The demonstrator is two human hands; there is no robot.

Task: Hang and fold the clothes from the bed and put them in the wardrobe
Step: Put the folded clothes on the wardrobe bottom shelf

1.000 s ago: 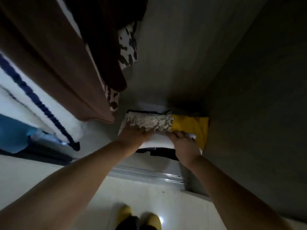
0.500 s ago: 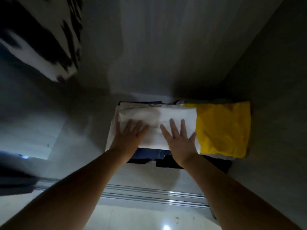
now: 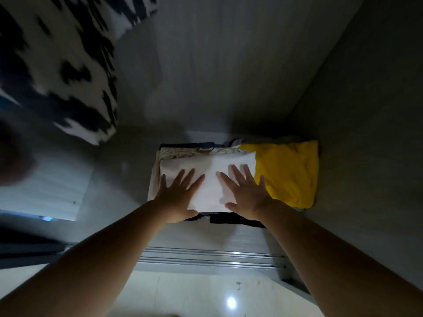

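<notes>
Two hands, fingers straight, pressing flat on white folded garment topping a stack on wardrobe floor: left hand at left end, right hand at right. Long axis left-right. Yellow garment touching, right.

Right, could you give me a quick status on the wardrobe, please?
Left hand and right hand flat on the white folded garment. It tops the stack beside the yellow garment. Patterned hanging garment upper left, clear.

Folded garment atop stack, wardrobe floor
</notes>
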